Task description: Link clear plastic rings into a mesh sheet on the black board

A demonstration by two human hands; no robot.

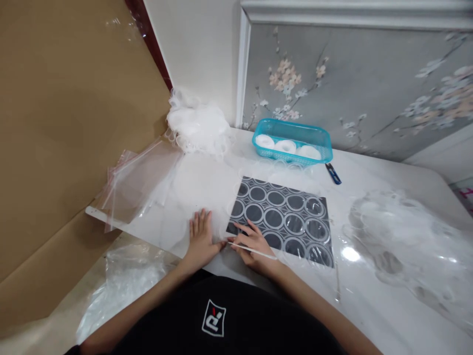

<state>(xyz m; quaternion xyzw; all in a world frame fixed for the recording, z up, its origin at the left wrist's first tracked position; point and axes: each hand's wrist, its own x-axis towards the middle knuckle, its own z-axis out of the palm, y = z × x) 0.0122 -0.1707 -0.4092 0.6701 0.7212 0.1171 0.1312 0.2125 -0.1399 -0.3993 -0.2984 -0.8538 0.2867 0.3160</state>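
Observation:
My left hand (201,241) lies palm down on the white table, fingers spread and holding nothing, with its thumb reaching toward my right fingertips. In my right hand (260,245) is a thin white stick (266,255), pinched near its left end and slanting back over the hand. This hand rests over the lower left corner of a dark sheet (274,217) printed with rows of pale rings. Clear glossy film seems to cover the sheet. Whatever the stick's tip touches is too small to make out.
Behind the sheet stands a blue plastic basket (324,155) with white rolls inside. Blue-handled snips (333,174) lie beside it. A heap of white rings (201,125), clear bags (138,180) and crumpled film (410,241) lie around. Cardboard (74,123) borders the left.

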